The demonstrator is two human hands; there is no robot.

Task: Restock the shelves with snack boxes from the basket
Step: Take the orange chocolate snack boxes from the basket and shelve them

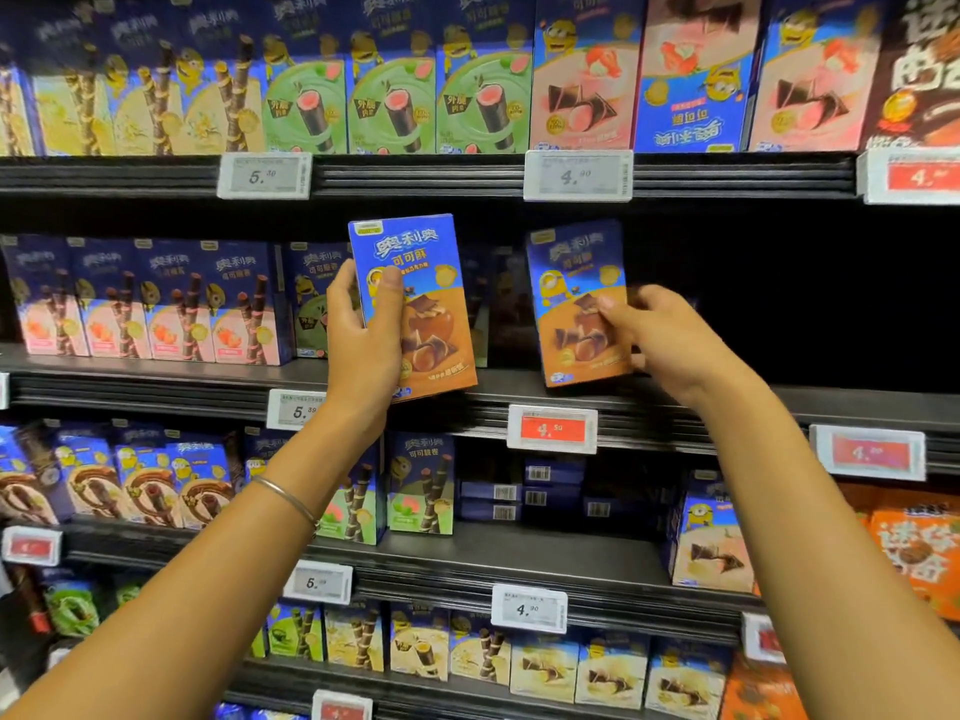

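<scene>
My left hand (363, 330) grips a blue and orange snack box (423, 324) upright in front of the middle shelf (208, 379), thumb on its front. My right hand (660, 335) holds a second box of the same kind (574, 283) by its right edge, its base at the shelf's front lip. To the right of that box the middle shelf is dark and bare. The basket is out of view.
Rows of similar blue snack boxes (156, 304) fill the left of the middle shelf and the shelves above and below. Price tags (551, 429) line the shelf edges. Flat-lying boxes (519, 493) sit on the shelf below. Orange packs (914, 553) stand at the right.
</scene>
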